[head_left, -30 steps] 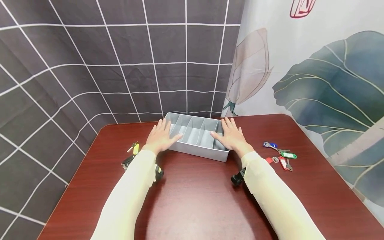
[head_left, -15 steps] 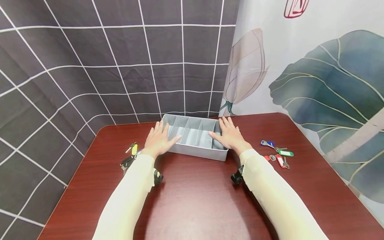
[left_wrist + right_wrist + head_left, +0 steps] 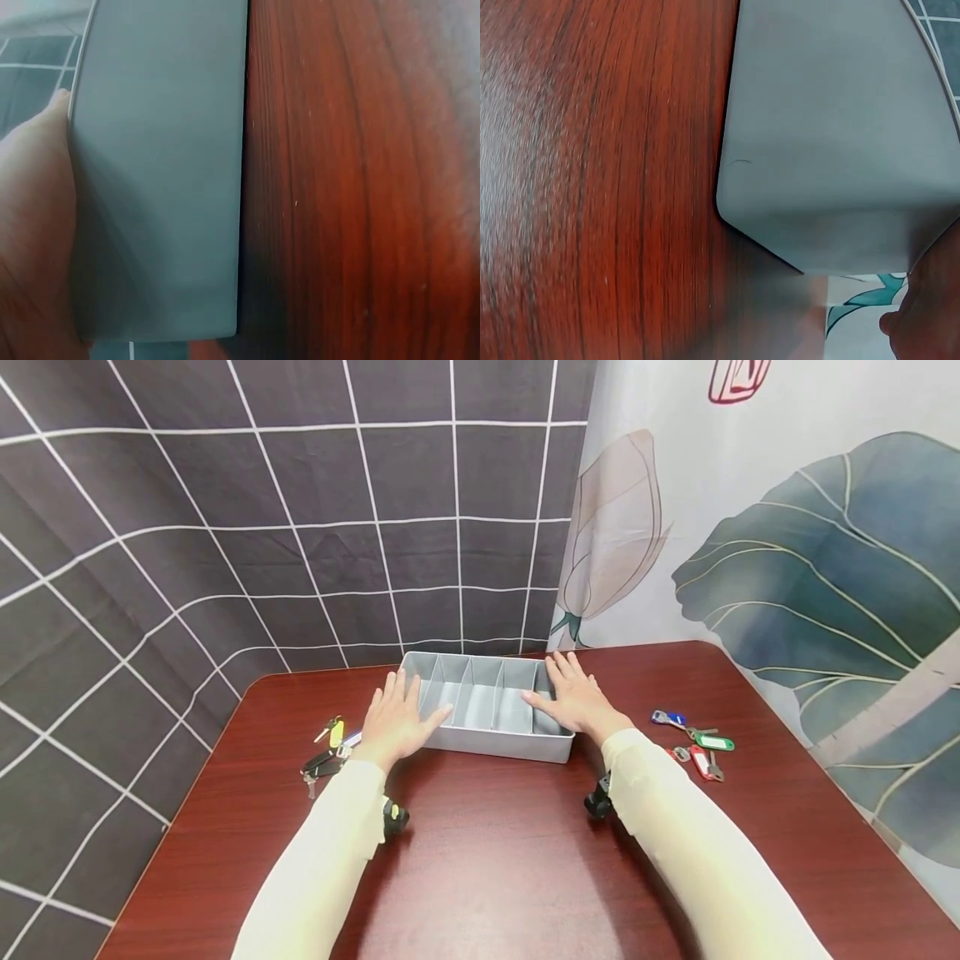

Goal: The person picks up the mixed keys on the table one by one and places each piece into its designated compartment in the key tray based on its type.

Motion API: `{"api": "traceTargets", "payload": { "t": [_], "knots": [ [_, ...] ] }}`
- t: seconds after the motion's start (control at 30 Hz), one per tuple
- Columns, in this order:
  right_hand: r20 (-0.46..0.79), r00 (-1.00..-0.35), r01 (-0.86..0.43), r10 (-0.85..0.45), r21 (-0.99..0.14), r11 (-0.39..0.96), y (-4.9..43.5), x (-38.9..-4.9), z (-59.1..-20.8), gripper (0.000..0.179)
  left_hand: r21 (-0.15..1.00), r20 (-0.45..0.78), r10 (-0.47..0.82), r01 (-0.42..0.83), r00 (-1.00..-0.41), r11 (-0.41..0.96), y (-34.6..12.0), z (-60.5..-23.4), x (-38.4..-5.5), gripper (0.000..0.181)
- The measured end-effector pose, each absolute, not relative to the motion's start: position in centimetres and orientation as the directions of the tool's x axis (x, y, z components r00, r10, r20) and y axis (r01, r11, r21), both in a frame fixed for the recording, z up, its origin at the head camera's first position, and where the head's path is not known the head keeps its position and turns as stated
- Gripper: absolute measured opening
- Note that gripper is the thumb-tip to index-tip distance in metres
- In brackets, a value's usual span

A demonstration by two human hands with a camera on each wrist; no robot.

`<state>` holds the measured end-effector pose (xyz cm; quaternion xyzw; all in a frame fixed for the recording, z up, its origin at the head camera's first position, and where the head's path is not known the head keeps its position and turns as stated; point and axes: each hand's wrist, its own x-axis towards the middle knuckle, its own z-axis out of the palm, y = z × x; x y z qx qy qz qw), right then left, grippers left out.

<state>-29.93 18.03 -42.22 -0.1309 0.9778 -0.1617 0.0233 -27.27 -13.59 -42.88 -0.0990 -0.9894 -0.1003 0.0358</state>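
Observation:
A grey divided organizer box (image 3: 495,743) with several side-by-side compartments stands on the table. My left hand (image 3: 393,727) lies at its left end, fingers straight and thumb stretched over the front rim. At the other end my right hand (image 3: 577,700) rests with fingers extended and thumb reaching across the right compartment. The left wrist view has the box's plain front wall (image 3: 157,187) upright beside the edge of the hand (image 3: 37,232). A rounded bottom corner of the box (image 3: 832,150) shows in the right wrist view, with part of the hand (image 3: 930,315) at lower right.
Left of the box lie keys with a yellow tag (image 3: 337,733) and a black fob (image 3: 318,763), partly behind the left forearm. On the right are keys with a blue head (image 3: 667,718), a green tag (image 3: 715,742) and a red tag (image 3: 702,763). Curtains hang behind the table (image 3: 480,877).
The box's left end has swung toward me, so the box sits straighter. My left hand has drawn back slightly with it. The right hand stays at the right end.

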Motion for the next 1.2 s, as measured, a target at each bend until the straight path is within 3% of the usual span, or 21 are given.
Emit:
{"api": "traceTargets", "payload": {
  "t": [1.2],
  "knots": [
    [0.055,-0.888,-0.447,-0.457,-0.341,0.827,19.2,-28.1,-42.6,0.093,0.171,0.125,0.047,0.068,-0.991,0.983,-11.5,-43.1,-19.4,0.100]
  ]
}}
